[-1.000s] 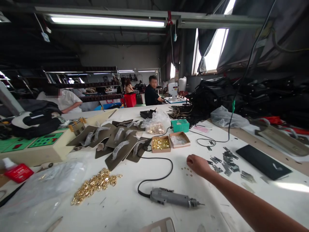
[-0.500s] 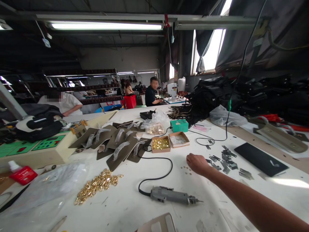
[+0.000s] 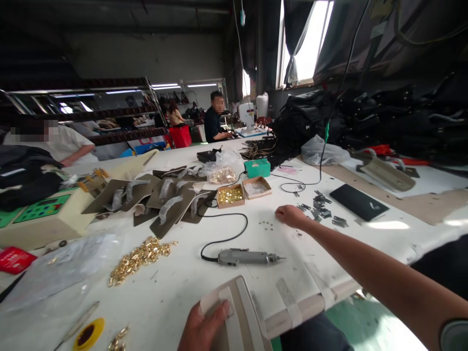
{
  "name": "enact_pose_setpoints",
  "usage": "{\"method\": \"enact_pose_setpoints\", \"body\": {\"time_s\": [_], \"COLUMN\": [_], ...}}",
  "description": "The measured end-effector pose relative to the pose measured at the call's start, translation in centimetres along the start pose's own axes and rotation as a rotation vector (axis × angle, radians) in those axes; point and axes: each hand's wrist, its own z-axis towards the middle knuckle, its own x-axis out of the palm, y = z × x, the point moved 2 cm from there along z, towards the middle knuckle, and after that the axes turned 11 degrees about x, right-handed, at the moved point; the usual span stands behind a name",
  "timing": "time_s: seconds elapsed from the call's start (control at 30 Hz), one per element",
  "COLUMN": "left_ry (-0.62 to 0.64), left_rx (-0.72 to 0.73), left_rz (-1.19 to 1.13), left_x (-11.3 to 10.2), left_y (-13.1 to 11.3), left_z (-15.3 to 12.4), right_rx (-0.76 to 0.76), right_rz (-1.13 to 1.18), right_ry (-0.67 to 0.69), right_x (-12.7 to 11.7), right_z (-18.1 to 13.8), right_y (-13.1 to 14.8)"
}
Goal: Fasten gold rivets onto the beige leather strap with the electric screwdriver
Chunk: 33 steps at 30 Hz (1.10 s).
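My right hand (image 3: 289,216) rests on the white table (image 3: 183,278), fingers curled shut, beside several tiny gold rivets (image 3: 266,224) and just left of a scatter of small grey metal plates (image 3: 321,208). What it pinches, if anything, is hidden. My left hand (image 3: 203,329) shows at the bottom edge, thumb pressed on a beige flat panel (image 3: 239,312) that it holds at the table's near edge. A grey corded rotary tool (image 3: 245,256) lies between the two hands.
A pile of gold chain (image 3: 139,257), a box of gold parts (image 3: 230,195), a second open box (image 3: 256,187), a teal box (image 3: 257,167), brown card pieces (image 3: 171,202), a black slab (image 3: 359,202). Other people sit at the back and left.
The view has tipped down and back. My left hand with the beige panel has come into sight at the bottom. My right hand stays by the rivets.
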Motion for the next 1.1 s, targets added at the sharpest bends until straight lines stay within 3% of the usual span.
{"method": "enact_pose_setpoints", "body": {"time_s": [0.2,0.43,0.53,0.7,1.1], "left_ry": [0.057,0.075,0.069,0.032,0.091], "left_rx": [-0.021,-0.026,-0.022,-0.011,-0.004], "left_rz": [0.012,-0.001,-0.003,0.018,0.007], "left_x": [0.2,0.4,0.5,0.7,0.7], "left_y": [0.2,0.0,0.0,-0.1,-0.4], "left_z": [0.3,0.5,0.4,0.3,0.2], "right_rx": [0.06,0.03,-0.003,0.006,0.084], "right_rz": [0.151,0.17,0.18,0.2,0.282], "right_ry": [0.006,0.062,0.058,-0.018,-0.021], "right_x": [-2.1,-2.4,-1.4,-0.5,-1.5], "right_z": [-1.9,-7.9,-9.4,-9.2,-9.0], "right_y": [-6.0,-10.6,-11.1,-11.0,-9.9]}}
